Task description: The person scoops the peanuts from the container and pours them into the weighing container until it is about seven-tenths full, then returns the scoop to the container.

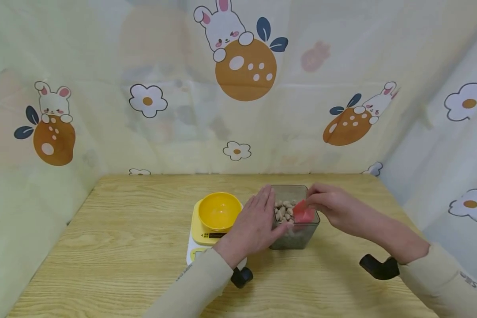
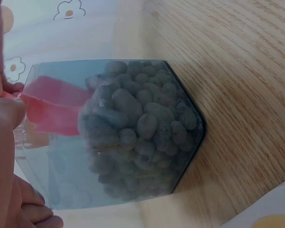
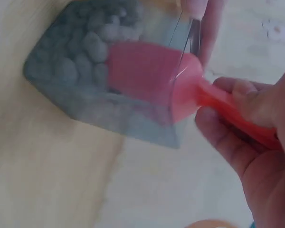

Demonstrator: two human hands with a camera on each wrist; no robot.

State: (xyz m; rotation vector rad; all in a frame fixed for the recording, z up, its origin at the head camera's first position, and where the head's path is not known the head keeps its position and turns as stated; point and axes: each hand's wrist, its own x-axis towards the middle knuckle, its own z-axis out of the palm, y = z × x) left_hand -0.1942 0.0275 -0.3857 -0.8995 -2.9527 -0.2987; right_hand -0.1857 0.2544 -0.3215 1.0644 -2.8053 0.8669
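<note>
Right hand (image 1: 330,204): fingers clamped on red scoop (image 1: 303,213), dipped into tub (image 1: 291,242), lower frame, right of centre. Left hand (image 1: 256,221): fingers straight, against tub. Nuts (image 1: 283,212), inside: we might spill some if the scoop tilts or snags.

The clear container (image 1: 293,240) walls in the pink scoop (image 1: 303,213), leaving passage only through its open top. There the left hand (image 1: 256,223) bars the left side, the right hand (image 1: 331,205) the right, and beige pieces (image 1: 283,211) crowd the scoop. A hand could pass along the surface (image 1: 123,247) left of the scale (image 1: 197,234).
</note>
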